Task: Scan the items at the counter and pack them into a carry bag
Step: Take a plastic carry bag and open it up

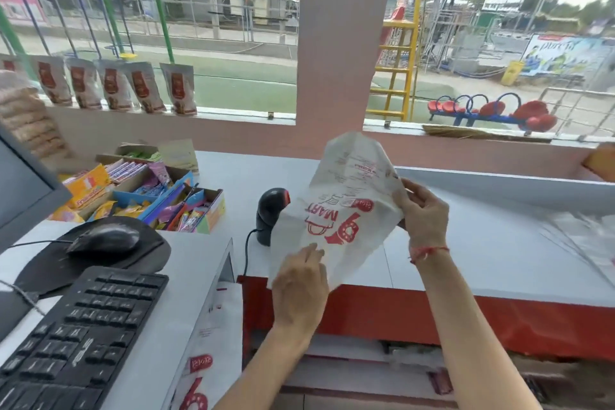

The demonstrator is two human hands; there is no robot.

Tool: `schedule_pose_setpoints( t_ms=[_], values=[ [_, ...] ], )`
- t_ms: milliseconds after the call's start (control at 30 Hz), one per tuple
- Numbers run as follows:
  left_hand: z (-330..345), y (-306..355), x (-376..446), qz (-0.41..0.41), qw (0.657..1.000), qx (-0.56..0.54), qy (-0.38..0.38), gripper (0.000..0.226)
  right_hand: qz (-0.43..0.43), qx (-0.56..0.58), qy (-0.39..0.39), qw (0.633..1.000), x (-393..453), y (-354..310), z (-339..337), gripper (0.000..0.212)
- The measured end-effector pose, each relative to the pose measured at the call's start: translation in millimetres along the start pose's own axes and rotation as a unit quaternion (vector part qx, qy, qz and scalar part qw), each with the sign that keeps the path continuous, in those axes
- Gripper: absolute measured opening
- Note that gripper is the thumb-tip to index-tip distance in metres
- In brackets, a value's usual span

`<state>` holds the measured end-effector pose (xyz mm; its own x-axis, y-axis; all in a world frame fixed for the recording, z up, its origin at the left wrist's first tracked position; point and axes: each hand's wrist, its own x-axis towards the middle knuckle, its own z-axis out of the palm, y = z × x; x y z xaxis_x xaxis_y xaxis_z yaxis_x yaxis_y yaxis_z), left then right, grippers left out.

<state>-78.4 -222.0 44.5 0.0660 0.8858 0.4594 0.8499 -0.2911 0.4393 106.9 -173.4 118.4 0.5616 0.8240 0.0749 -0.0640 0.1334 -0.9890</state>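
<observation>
A white carry bag (346, 196) with red print hangs in the air over the white counter (482, 253), held flat and upside down between both hands. My left hand (301, 286) pinches its lower left edge. My right hand (424, 213), with a red thread on the wrist, grips its right edge. Behind the bag's left side stands a black barcode scanner (269, 213) on the counter, partly hidden by the bag. No items to scan show on the counter near the bag.
More white printed bags (213, 343) hang at the counter's inner edge. A black keyboard (83, 339), a mouse (106, 238) on its pad and a monitor (23, 190) fill the left. Boxes of sweets (149, 196) sit at the back left. Snack pouches (113, 86) line the window sill.
</observation>
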Motion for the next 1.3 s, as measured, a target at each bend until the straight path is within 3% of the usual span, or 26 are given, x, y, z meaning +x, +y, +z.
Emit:
schedule_pose_setpoints(
  t_ms=[67,167,300,367,433,533,600,667,733,800,867,900,1000,1067,1100,1200,1300],
  values=[
    [8.1,4.7,31.1,0.073,0.996,0.034,0.023,0.045,0.004,0.036,0.028,0.999,33.0,-15.1,-15.1,0.027],
    [31.6,12.2,74.6,0.116,0.987,0.103,0.042,0.092,0.054,0.084,0.042,0.994,76.5,-24.2,-32.9,0.031],
    [95.6,19.2,109.2,0.162,0.980,0.107,0.044,0.131,0.116,0.151,0.049,0.981,137.9,-9.2,-61.9,0.035],
    [134.2,36.5,118.3,0.219,0.971,0.091,0.036,0.139,0.141,0.167,0.054,0.974,173.5,8.8,-78.1,0.025],
    [165.2,60.7,128.3,0.271,0.959,0.065,0.044,0.127,0.177,0.170,0.051,0.968,205.9,28.7,-92.3,0.011],
    [199.7,86.8,153.5,0.328,0.941,0.037,0.080,0.079,0.231,0.150,0.071,0.959,246.7,59.3,-111.9,0.013],
    [207.0,87.7,170.4,0.363,0.927,0.068,0.068,0.047,0.266,0.146,0.076,0.950,264.1,74.6,-120.8,0.020],
    [211.7,84.3,182.4,0.374,0.923,0.081,0.034,0.030,0.281,0.164,0.045,0.945,271.6,78.8,-121.6,0.016],
    [216.6,86.1,187.9,0.354,0.927,0.113,-0.052,0.025,0.298,0.187,0.002,0.936,272.9,85.9,-119.5,0.033],
    [222.0,95.2,194.1,0.295,0.938,0.134,-0.126,0.031,0.320,0.176,0.039,0.930,273.0,104.9,-121.9,0.055],
    [223.5,103.3,203.9,0.227,0.952,0.111,-0.175,0.027,0.348,0.096,0.122,0.925,259.2,131.9,-131.2,0.050],
    [221.4,110.1,209.6,0.186,0.955,0.091,-0.212,0.025,0.381,0.073,0.111,0.915,246.4,144.5,-138.3,0.045],
    [228.8,123.0,225.4,0.123,0.958,0.066,-0.249,0.046,0.463,-0.027,-0.070,0.883,195.8,154.3,-146.2,0.024],
    [231.3,130.5,236.1,0.080,0.959,0.017,-0.273,0.051,0.417,-0.069,-0.203,0.883,184.2,144.2,-144.9,0.028],
    [234.9,132.8,240.1,0.060,0.958,-0.025,-0.280,0.053,0.386,-0.048,-0.227,0.893,186.0,136.2,-142.2,0.033],
    [239.3,133.8,251.6,0.035,0.941,-0.098,-0.321,0.053,0.299,0.099,-0.140,0.939,201.4,108.5,-132.3,0.049],
    [236.4,129.8,256.9,0.017,0.904,-0.231,-0.359,0.032,0.299,0.139,-0.068,0.941,198.6,83.6,-123.9,0.071]
  ],
)
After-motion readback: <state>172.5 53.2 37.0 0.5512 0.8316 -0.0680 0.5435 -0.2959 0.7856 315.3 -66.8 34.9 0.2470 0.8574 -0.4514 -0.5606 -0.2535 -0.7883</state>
